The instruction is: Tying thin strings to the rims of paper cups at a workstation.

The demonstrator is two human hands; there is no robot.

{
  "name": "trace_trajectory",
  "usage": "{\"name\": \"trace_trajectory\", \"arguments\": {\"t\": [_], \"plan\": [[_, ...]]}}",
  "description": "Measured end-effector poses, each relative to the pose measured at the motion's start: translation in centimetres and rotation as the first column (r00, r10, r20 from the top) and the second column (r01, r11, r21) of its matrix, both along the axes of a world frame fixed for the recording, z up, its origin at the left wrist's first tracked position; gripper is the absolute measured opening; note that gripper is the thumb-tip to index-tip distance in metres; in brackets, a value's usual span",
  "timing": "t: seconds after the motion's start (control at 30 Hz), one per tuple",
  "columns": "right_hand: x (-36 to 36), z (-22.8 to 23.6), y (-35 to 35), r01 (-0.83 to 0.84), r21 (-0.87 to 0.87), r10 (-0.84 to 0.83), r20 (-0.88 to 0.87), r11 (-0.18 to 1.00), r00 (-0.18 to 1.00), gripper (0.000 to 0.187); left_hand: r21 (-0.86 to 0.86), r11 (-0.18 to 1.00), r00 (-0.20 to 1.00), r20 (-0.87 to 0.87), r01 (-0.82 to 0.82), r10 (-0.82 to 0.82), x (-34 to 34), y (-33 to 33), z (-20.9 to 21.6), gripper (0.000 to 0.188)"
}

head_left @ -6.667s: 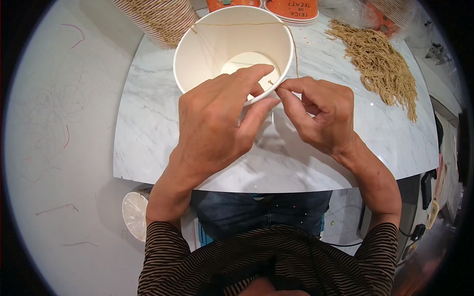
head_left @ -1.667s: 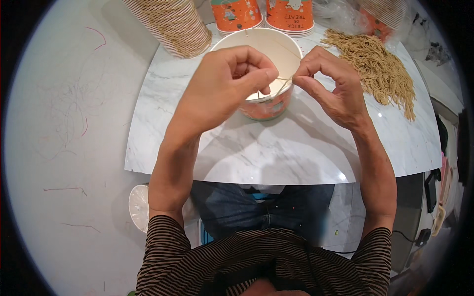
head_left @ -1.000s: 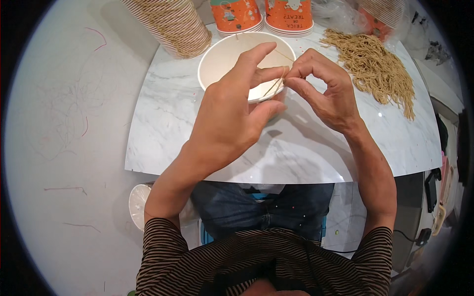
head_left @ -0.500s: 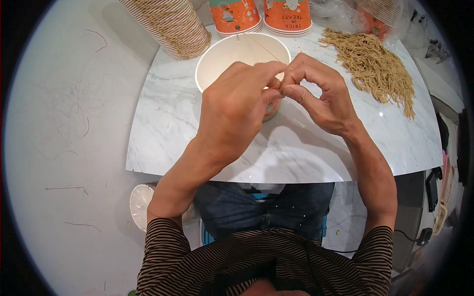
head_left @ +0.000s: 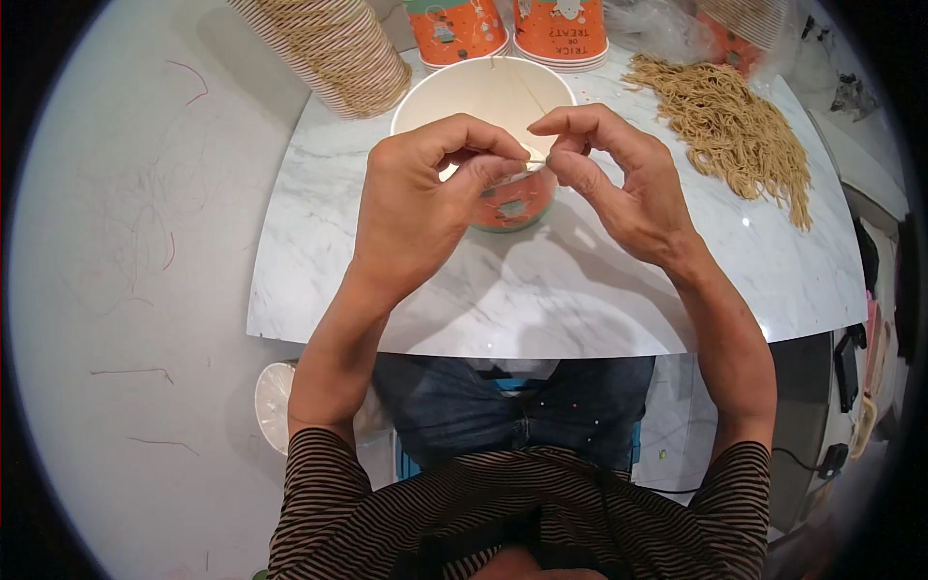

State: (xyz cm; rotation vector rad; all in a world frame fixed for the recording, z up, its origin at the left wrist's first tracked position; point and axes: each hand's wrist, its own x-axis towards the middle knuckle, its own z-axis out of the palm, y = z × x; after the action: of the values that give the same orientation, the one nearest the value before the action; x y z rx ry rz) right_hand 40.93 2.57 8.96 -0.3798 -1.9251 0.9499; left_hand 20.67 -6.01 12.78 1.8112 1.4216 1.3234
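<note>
A paper bucket (head_left: 445, 92) with a white inside and an orange patterned wall stands tilted on the marble-look table, its mouth toward the far side. A thin tan cord (head_left: 536, 161) spans the small gap between my hands at the bucket's near rim. My left hand (head_left: 411, 188) pinches one part of it between thumb and forefinger. With thumb and fingertips close together, my right hand (head_left: 628, 188) grips the other part. Another strand of cord runs inside the bucket to the far rim. The fingertips hide part of the cord's end.
A loose heap of tan cords (head_left: 735, 135) lies on the right of the table (head_left: 580, 309). At the far left leans a tall stack of nested buckets (head_left: 329, 58) with cords. Two orange bucket stacks (head_left: 454, 34) stand behind, beside clear plastic bags (head_left: 657, 34).
My left hand has shifted left and turned, uncovering the bucket's orange wall. The hands have parted slightly, and a short stretch of cord now shows between them. The bucket has moved slightly right.
</note>
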Motion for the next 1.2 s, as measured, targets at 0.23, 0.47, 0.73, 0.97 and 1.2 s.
{"name": "trace_trajectory", "arguments": {"t": [0.23,0.47,0.73,0.97,1.2], "plan": [[0.4,0.2,0.3,0.072,0.084,-0.074,0.012,0.994,0.997,0.028,0.1,0.994,0.979,-0.205,0.033,-0.012,-0.3,-0.9,0.5,0.011],[0.6,0.0,0.6,0.014,0.114,-0.02,0.052,0.993,0.998,0.028,0.127,0.99,0.994,-0.1,0.056,-0.043,-0.4,-1.2,-0.8,0.013],[-0.1,-0.1,-0.1,-0.015,0.204,0.012,0.017,0.979,1.0,0.008,0.013,0.997,0.994,-0.081,0.072,-0.071,0.5,-2.2,-0.1,0.011],[-0.5,-0.5,-0.5,0.021,0.187,-0.015,-0.037,0.982,0.999,0.006,0.123,0.992,0.964,-0.26,-0.023,0.055,0.8,-2.6,-0.1,0.011],[-0.6,-0.8,-0.4,0.011,0.214,-0.004,-0.035,0.977,0.999,0.007,0.103,0.994,0.984,-0.169,-0.036,0.053,0.7,-2.6,-0.4,0.008]]}}
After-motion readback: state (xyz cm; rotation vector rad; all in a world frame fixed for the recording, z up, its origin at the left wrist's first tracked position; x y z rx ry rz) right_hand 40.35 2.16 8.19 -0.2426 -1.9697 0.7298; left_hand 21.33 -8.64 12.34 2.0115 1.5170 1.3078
